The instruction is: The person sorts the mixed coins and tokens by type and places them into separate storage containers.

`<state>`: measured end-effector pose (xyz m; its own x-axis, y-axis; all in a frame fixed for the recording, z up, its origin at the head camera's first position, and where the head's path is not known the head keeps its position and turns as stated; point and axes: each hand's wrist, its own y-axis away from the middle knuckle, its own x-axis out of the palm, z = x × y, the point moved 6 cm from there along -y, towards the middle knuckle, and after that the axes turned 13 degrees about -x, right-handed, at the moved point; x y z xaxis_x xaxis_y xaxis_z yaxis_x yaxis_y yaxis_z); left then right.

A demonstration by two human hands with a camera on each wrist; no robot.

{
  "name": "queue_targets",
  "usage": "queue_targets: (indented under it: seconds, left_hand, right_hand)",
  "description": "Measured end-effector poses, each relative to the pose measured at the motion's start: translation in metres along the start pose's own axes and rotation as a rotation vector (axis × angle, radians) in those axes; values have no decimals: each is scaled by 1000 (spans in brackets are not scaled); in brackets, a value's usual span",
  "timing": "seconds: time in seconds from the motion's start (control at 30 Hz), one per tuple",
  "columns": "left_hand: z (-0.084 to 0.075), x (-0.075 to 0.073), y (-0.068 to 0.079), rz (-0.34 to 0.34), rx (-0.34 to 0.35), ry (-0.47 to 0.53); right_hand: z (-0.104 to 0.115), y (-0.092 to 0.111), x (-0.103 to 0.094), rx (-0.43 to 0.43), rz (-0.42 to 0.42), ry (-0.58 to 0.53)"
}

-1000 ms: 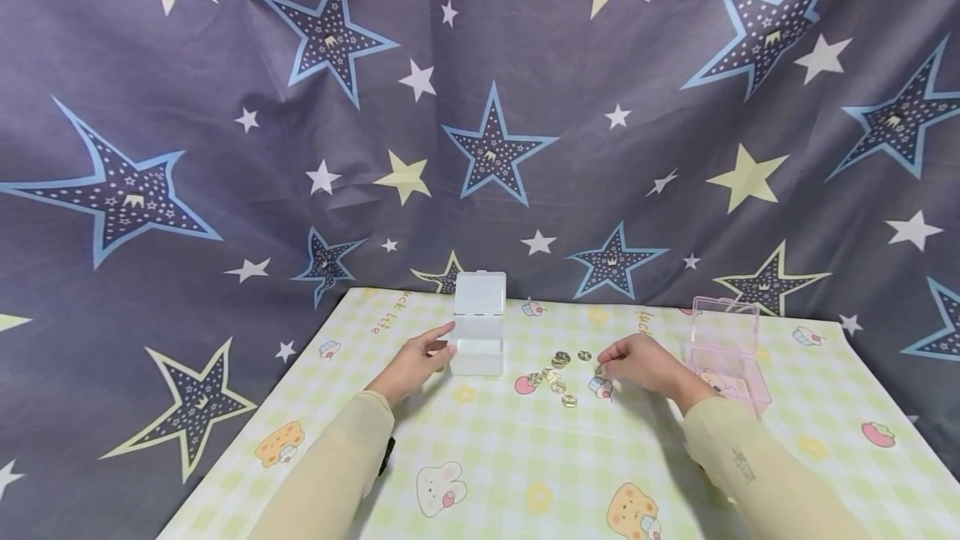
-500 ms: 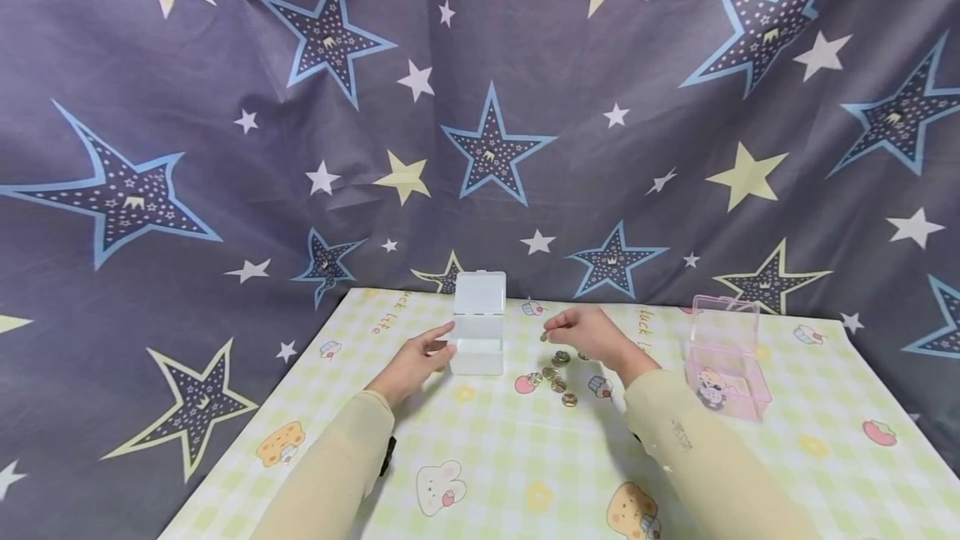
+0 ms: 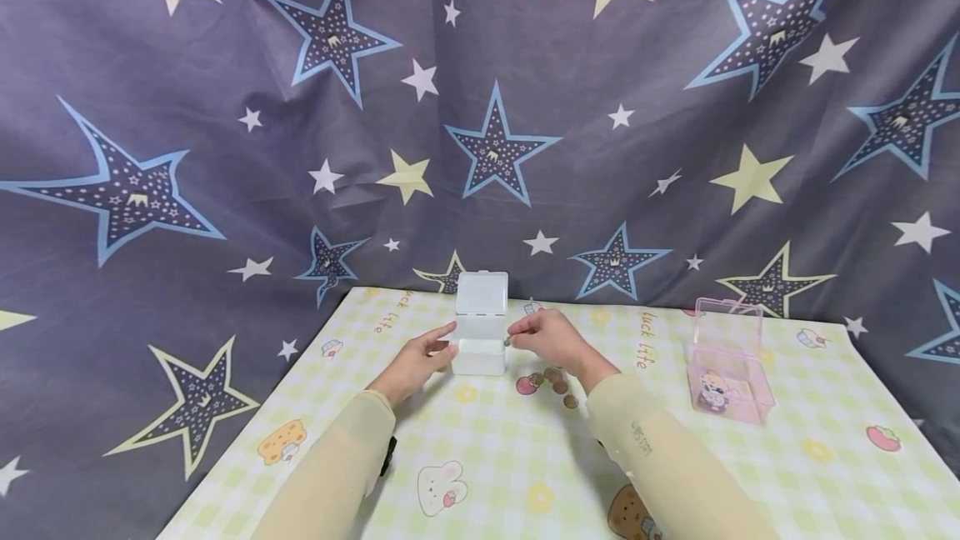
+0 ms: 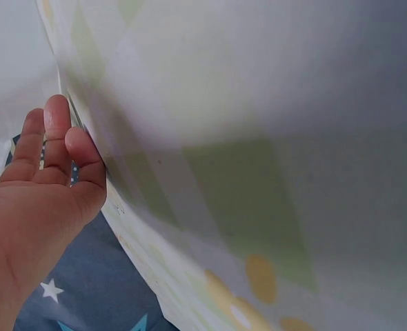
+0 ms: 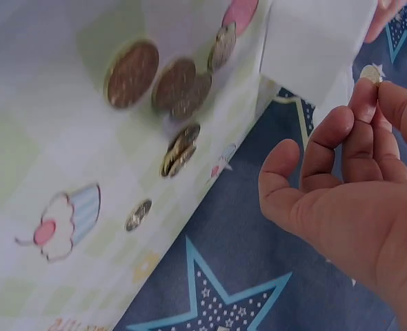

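A small white plastic box (image 3: 478,361) stands on the table with its lid raised at the back. My left hand (image 3: 416,367) rests against the box's left side, fingers mostly extended in the left wrist view. My right hand (image 3: 551,340) is at the box's right side and pinches a gold-coloured coin (image 5: 371,74) between fingertips. In the right wrist view the coin shows just beyond the fingers, beside the white wall. Several more coins (image 5: 132,74) lie on the cloth to the right of the box, some overlapping; the right hand and arm partly cover this group in the head view.
A clear pink box (image 3: 735,390) with its lid up and a cartoon picture on it stands at the right. A green-checked cloth (image 3: 525,457) with printed figures covers the table. Behind the table's far edge hangs a dark star-patterned curtain (image 3: 390,107).
My right hand has picked up a coin from the right of the group and carried it leftward to the white box. The left hand has stayed at the box's left side.
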<state>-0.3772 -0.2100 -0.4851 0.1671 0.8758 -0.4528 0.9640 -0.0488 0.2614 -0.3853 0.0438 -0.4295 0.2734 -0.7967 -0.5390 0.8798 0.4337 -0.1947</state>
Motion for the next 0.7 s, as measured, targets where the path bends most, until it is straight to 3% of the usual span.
queue_targets:
  seconds: [0.27, 0.7]
  left_hand:
    - [1, 0, 2, -5, -18, 21]
    - [2, 0, 1, -19, -22, 28]
  right_hand:
    - [2, -1, 13, -11, -3, 35]
    - [4, -2, 17, -1, -20, 69]
